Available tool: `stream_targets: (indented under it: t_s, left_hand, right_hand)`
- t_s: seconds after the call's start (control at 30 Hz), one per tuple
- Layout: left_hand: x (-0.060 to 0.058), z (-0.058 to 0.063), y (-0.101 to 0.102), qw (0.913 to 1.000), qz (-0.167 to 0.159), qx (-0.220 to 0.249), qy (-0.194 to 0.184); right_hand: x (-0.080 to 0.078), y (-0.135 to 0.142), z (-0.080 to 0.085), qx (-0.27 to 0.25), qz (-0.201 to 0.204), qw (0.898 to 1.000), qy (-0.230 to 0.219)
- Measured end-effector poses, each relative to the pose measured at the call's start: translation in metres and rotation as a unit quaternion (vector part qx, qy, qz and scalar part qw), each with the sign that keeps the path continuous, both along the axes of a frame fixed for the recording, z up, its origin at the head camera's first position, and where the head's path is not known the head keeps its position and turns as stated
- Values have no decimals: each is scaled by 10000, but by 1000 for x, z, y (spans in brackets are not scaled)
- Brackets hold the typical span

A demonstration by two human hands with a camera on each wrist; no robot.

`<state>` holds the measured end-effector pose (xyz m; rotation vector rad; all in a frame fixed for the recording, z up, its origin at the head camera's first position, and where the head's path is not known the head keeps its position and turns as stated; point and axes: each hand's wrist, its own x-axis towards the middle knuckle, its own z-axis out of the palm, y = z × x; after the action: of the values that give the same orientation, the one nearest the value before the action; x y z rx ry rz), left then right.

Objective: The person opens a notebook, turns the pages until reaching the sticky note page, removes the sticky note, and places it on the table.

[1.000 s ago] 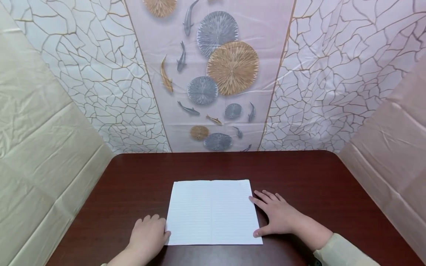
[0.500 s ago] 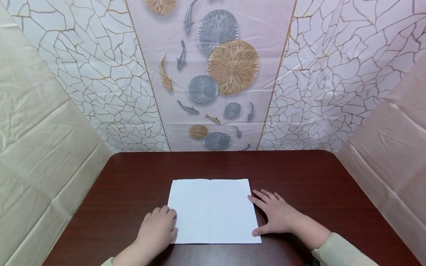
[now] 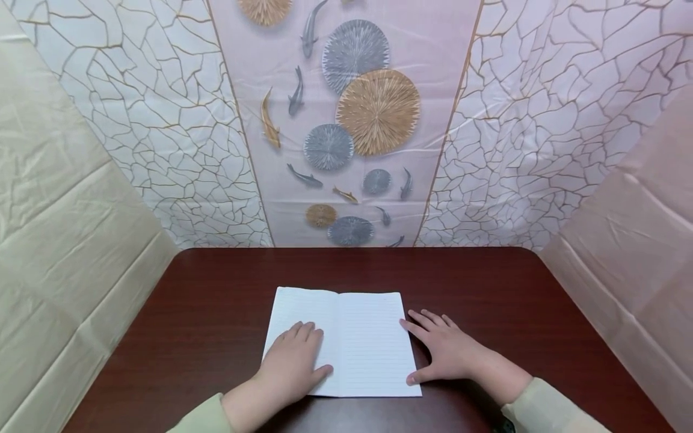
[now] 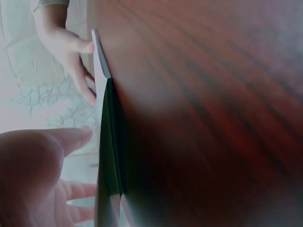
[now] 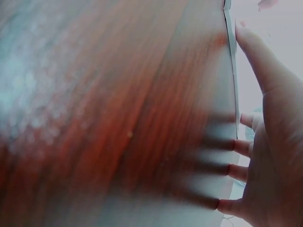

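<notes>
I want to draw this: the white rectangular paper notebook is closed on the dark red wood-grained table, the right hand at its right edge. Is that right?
Not closed: the head view shows the white rectangular paper notebook open on the dark red wood-grained table, the right hand at its right edge.

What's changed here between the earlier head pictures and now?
The left hand has moved right, from the left edge of the open notebook to over its left page; whether it touches is unclear. The right hand stays at the notebook's right edge.
</notes>
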<state>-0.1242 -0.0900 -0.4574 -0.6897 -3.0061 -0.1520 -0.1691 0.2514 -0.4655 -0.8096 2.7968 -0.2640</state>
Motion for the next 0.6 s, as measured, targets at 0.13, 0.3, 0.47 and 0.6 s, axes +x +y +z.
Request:
stream_targets:
  t_s: [0.13, 0.3, 0.47, 0.6]
  left_hand:
    - [-2, -1, 8, 9986, -319, -273, -311]
    - [-3, -4, 13, 9951, -530, -457, -691]
    - [-2, -7, 15, 9938, -626, -460, -793]
    - [-1, -7, 15, 9932, -662, -459, -842]
  right_hand:
    - [0, 0, -1, -13, 31, 10000, 24]
    - [-1, 1, -5, 58, 17, 9999, 102]
    - [-1, 1, -6, 5, 38, 9999, 146]
    - [-1, 1, -6, 6, 30, 9999, 119]
